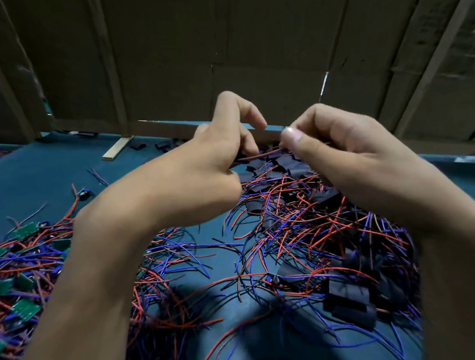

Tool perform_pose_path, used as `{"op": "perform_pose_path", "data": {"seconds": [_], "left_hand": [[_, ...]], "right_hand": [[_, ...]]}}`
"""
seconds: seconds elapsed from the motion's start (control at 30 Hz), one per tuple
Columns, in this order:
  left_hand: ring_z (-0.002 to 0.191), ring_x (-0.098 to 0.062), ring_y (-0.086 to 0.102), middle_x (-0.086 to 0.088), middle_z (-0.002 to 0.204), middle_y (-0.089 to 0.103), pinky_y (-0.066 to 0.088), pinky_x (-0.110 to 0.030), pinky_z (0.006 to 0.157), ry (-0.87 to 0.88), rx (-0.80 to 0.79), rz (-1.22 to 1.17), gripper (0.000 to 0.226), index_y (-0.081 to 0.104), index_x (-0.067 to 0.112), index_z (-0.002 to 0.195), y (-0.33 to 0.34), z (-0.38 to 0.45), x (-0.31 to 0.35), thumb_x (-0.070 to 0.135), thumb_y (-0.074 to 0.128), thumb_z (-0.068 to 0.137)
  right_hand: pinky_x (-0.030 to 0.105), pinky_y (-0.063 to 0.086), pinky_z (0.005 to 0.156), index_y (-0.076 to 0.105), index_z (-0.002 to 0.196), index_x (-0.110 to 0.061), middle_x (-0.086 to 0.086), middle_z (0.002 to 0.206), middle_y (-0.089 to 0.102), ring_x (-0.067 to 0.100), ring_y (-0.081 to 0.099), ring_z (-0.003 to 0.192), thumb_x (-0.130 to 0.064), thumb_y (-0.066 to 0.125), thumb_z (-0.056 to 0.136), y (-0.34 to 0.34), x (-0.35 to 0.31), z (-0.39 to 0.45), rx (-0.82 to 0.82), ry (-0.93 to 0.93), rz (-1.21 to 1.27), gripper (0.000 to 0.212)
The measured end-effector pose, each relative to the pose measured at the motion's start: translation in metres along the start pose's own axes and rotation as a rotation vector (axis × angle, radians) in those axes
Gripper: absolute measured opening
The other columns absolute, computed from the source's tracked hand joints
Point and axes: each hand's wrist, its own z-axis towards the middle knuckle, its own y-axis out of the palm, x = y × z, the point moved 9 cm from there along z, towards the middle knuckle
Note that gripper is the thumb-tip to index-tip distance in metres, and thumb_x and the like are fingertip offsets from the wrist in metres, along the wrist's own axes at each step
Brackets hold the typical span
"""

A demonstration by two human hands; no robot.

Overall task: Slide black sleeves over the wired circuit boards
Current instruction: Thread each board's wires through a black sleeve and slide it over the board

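Two bare forearms are reaching out over the teal tabletop (44, 179), wrists bent, hands raised together above the tangle. The left hand (213, 150) is curling its grip around a red wire (260, 155) — the right hand (333, 142) is pinching the same wire's other end between thumb and fingers. Black sleeves (282, 166) are lying heaped just beneath, among red and blue wires (307, 231). Green circuit boards (26, 308) are lying piled at the left — still bare.

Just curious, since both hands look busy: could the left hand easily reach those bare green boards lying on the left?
Probably yes. The green circuit boards lie uncovered on the blue table, beside the left hand, with only loose wires over them. It would first have to release the wire it pinches.
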Motion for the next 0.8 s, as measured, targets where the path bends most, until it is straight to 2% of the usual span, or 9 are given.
{"op": "perform_pose_path", "data": {"seconds": [0.1, 0.2, 0.3, 0.4, 0.5, 0.57, 0.67, 0.73, 0.8], "left_hand": [[0.112, -0.014, 0.054, 0.008, 0.111, 0.058, 0.047, -0.044, 0.1, 0.008, -0.021, 0.029, 0.074, 0.045, 0.045, 0.116, 0.0, -0.001, 0.001, -0.017, 0.044, 0.075], [0.119, -0.011, 0.058, 0.006, 0.123, 0.064, 0.046, -0.04, 0.105, 0.151, -0.064, 0.081, 0.047, 0.058, 0.026, 0.135, -0.004, -0.005, 0.015, 0.002, 0.064, 0.094], [0.115, -0.002, 0.065, 0.006, 0.121, 0.071, 0.051, -0.034, 0.104, 0.191, 0.027, -0.041, 0.042, 0.061, 0.014, 0.136, -0.016, -0.008, 0.022, 0.01, 0.066, 0.095], [0.111, 0.006, 0.064, 0.013, 0.116, 0.072, 0.052, -0.028, 0.1, 0.245, 0.092, -0.036, 0.035, 0.067, 0.016, 0.131, -0.023, -0.012, 0.028, 0.013, 0.065, 0.096], [0.112, 0.012, 0.06, 0.022, 0.116, 0.071, 0.048, -0.021, 0.102, 0.259, 0.05, -0.021, 0.04, 0.069, 0.021, 0.129, -0.024, -0.017, 0.031, -0.001, 0.061, 0.096], [0.105, 0.018, 0.059, 0.026, 0.109, 0.072, 0.048, -0.012, 0.096, 0.262, 0.042, -0.026, 0.041, 0.07, 0.022, 0.125, -0.026, -0.02, 0.033, -0.004, 0.062, 0.095], [0.085, 0.022, 0.058, 0.037, 0.094, 0.069, 0.044, -0.002, 0.078, 0.278, 0.026, -0.033, 0.039, 0.07, 0.029, 0.117, -0.029, -0.022, 0.041, -0.001, 0.066, 0.093], [0.076, 0.017, 0.06, 0.031, 0.085, 0.071, 0.046, -0.004, 0.07, 0.259, 0.011, -0.012, 0.033, 0.073, 0.032, 0.113, -0.032, -0.022, 0.045, 0.007, 0.068, 0.092], [0.078, 0.007, 0.067, 0.021, 0.088, 0.075, 0.054, -0.01, 0.074, 0.217, -0.043, -0.018, 0.034, 0.073, 0.034, 0.117, -0.029, -0.023, 0.047, 0.016, 0.073, 0.089]], "right_hand": [[0.018, 0.027, 0.047, 0.069, 0.082, -0.016, -0.013, 0.054, 0.042, 0.003, 0.034, 0.052, -0.031, 0.062, 0.102, -0.006, -0.004, 0.004, 0.094, -0.046, 0.029, 0.026], [0.016, 0.034, 0.051, 0.074, 0.082, -0.018, -0.015, 0.054, 0.056, 0.0, 0.044, 0.052, -0.028, 0.073, 0.094, -0.017, -0.003, 0.003, 0.208, -0.068, 0.105, 0.016], [0.017, 0.043, 0.05, 0.07, 0.08, -0.017, -0.003, 0.067, 0.071, 0.004, 0.058, 0.054, -0.023, 0.083, 0.084, -0.023, 0.001, 0.002, 0.264, -0.042, 0.265, 0.015], [0.017, 0.039, 0.044, 0.07, 0.076, -0.015, 0.007, 0.066, 0.072, 0.011, 0.058, 0.05, -0.021, 0.086, 0.08, -0.024, 0.001, 0.002, 0.286, -0.03, 0.335, 0.018], [0.022, 0.035, 0.043, 0.075, 0.082, -0.008, 0.013, 0.067, 0.071, 0.024, 0.054, 0.054, -0.011, 0.082, 0.082, -0.023, 0.0, 0.002, 0.235, -0.032, 0.451, 0.007], [0.023, 0.037, 0.043, 0.078, 0.084, -0.007, 0.017, 0.07, 0.072, 0.026, 0.058, 0.057, -0.007, 0.077, 0.082, -0.024, -0.003, 0.001, 0.213, -0.044, 0.508, 0.001], [0.022, 0.039, 0.043, 0.078, 0.085, -0.006, 0.017, 0.069, 0.073, 0.017, 0.062, 0.053, -0.004, 0.077, 0.08, -0.029, -0.008, -0.003, 0.238, -0.061, 0.534, 0.005], [0.023, 0.039, 0.043, 0.077, 0.086, -0.003, 0.016, 0.069, 0.073, 0.016, 0.064, 0.053, -0.003, 0.078, 0.08, -0.032, -0.011, -0.004, 0.268, -0.071, 0.547, 0.006], [0.024, 0.042, 0.044, 0.076, 0.087, -0.003, 0.013, 0.069, 0.074, 0.016, 0.066, 0.054, -0.001, 0.078, 0.081, -0.032, -0.012, -0.004, 0.289, -0.064, 0.554, 0.006]]}}
